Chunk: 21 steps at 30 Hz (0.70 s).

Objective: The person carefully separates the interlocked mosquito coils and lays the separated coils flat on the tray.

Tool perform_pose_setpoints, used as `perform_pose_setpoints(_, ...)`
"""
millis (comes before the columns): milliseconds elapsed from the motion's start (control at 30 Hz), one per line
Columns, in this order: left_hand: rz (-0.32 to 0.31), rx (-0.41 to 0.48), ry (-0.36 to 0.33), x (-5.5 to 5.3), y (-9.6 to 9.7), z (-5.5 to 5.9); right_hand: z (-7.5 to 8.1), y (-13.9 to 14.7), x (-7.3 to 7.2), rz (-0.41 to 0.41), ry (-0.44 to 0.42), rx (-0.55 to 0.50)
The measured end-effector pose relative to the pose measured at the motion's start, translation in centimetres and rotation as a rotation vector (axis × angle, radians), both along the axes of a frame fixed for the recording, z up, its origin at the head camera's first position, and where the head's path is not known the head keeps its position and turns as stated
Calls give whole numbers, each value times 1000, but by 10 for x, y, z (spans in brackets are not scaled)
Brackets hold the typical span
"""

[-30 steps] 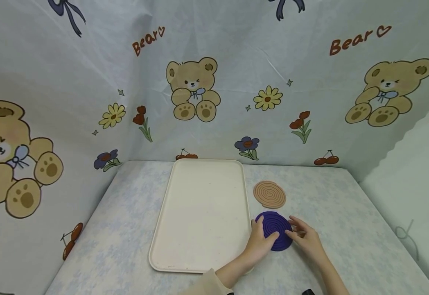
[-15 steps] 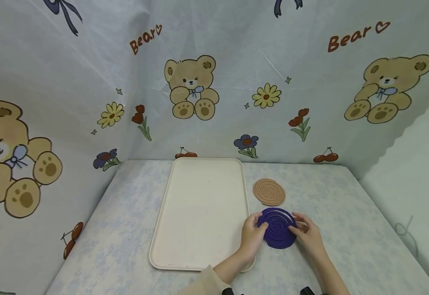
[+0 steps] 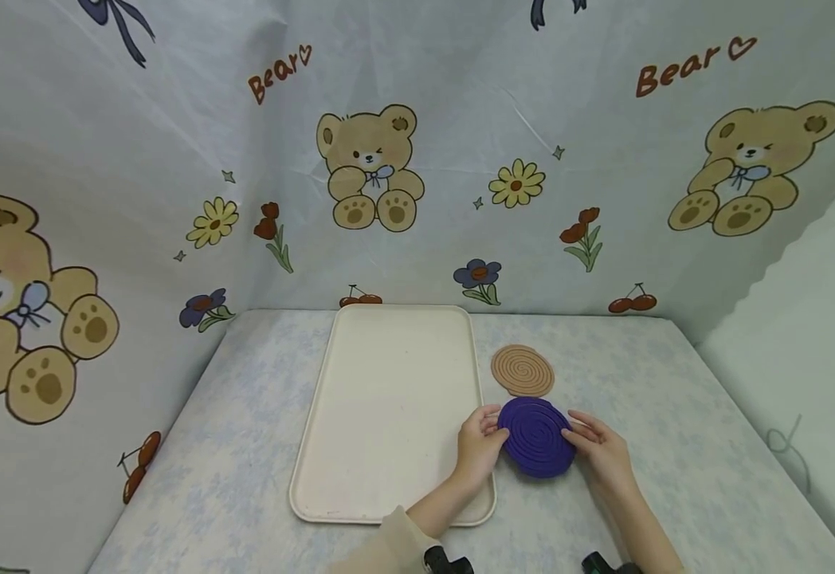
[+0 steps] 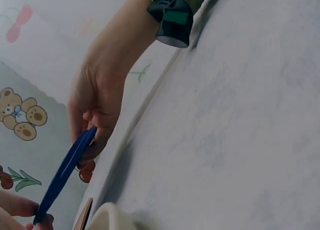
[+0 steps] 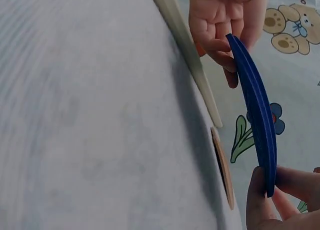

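Observation:
A round dark-blue spiral coaster [image 3: 536, 438] is held off the table between both hands. My left hand [image 3: 478, 446] pinches its left edge, thumb on top and fingers beneath. At the right edge my right hand [image 3: 604, 454] pinches it the same way. Seen edge-on, the coaster [image 5: 256, 115] is thin and slightly bowed in the right wrist view. A tan spiral coaster [image 3: 522, 370] lies flat on the table just behind it. In the left wrist view the right hand [image 4: 100, 104] is across the coaster [image 4: 65, 172].
A cream rectangular tray [image 3: 396, 414] lies left of the coasters, its right edge under my left forearm. The table [image 3: 676, 446] is pale blue and mottled. A bear-print cloth [image 3: 453, 135] hangs behind and at the left side.
The blue coaster has come up off the table and shifted slightly away from me. My left hand has moved from over it to its left edge; my right hand grips the right edge.

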State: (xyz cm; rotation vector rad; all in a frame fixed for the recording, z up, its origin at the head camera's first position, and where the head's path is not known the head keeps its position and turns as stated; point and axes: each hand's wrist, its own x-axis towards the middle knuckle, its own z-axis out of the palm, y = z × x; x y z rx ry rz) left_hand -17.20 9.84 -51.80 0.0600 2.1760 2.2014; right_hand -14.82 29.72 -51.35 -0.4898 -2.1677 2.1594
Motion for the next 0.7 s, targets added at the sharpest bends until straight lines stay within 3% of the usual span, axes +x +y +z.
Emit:
perform_pose_setpoints(100, 5, 18, -5, -8, -10, 6, 12, -7, -4, 20, -39, -75)
perform_pose_setpoints(267, -9, 83, -39, -25, -35, 20, 35, -25, -15, 76, -25, -160)
perform_pose_setpoints(367, -32, 114, -29, -29, -57, 42, 48, -40, -24, 109, 3, -192)
perform_pose_setpoints(500, -39, 119, -15, -38, -83, 60, 64, -61, -38, 150, 40, -233)
perform_pose_setpoints(600, -6, 128, -10, -49, -98, 60, 74, -77, -48, 183, 64, -255)
perform_pose_setpoints(700, 43, 131, 10, -54, -113, 65, 80, -92, -56, 218, 90, -274)
